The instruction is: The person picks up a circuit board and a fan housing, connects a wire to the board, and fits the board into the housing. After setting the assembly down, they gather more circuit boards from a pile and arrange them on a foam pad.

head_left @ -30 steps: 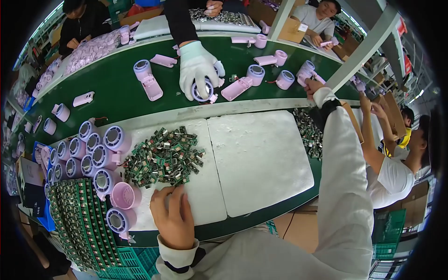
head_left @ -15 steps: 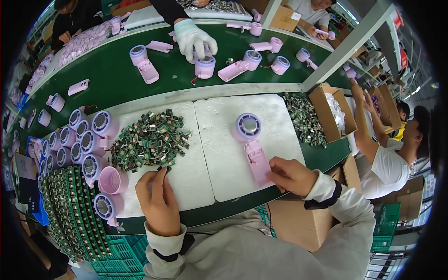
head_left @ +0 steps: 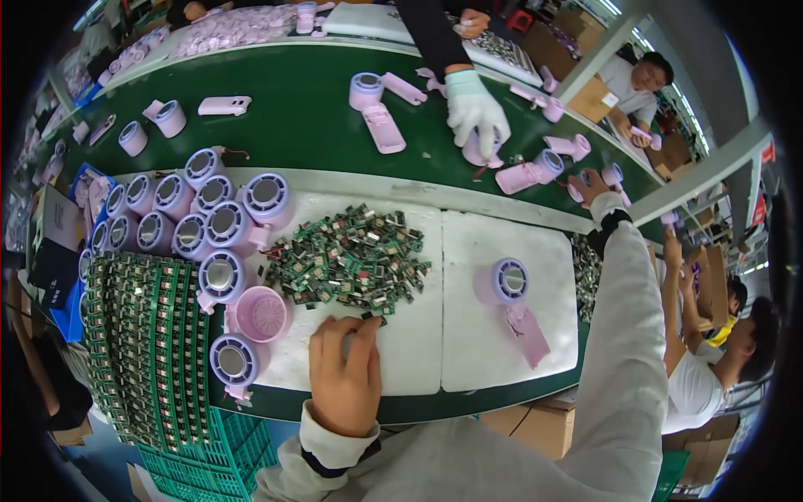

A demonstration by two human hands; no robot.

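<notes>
My left hand point(head_left: 345, 376) pinches a small green circuit board point(head_left: 374, 319) at the near edge of a heap of boards point(head_left: 351, 259) on the white foam. Stretched out over the green belt at the far right, my right hand point(head_left: 592, 191) has its fingers closed round a pink fan head point(head_left: 575, 193), mostly hidden under them. A pink handheld fan point(head_left: 510, 282) with a lavender rim lies alone on the right foam pad point(head_left: 468, 360), its handle point(head_left: 527, 335) pointing toward me. Several fan heads point(head_left: 227, 224) and an upturned pink cup-like housing point(head_left: 262, 315) crowd left of the boards.
Stacked circuit-board panels point(head_left: 142, 351) stand at the left above a green crate point(head_left: 209, 456). A co-worker's white-gloved hand point(head_left: 478, 113) touches a fan head on the belt point(head_left: 284, 146). A white post point(head_left: 694, 176) rises at the right, near another person point(head_left: 703, 368).
My right hand has let go of the fan's handle on the foam and reached far forward to the belt. The left hand stays by the board heap. The whole view has turned left.
</notes>
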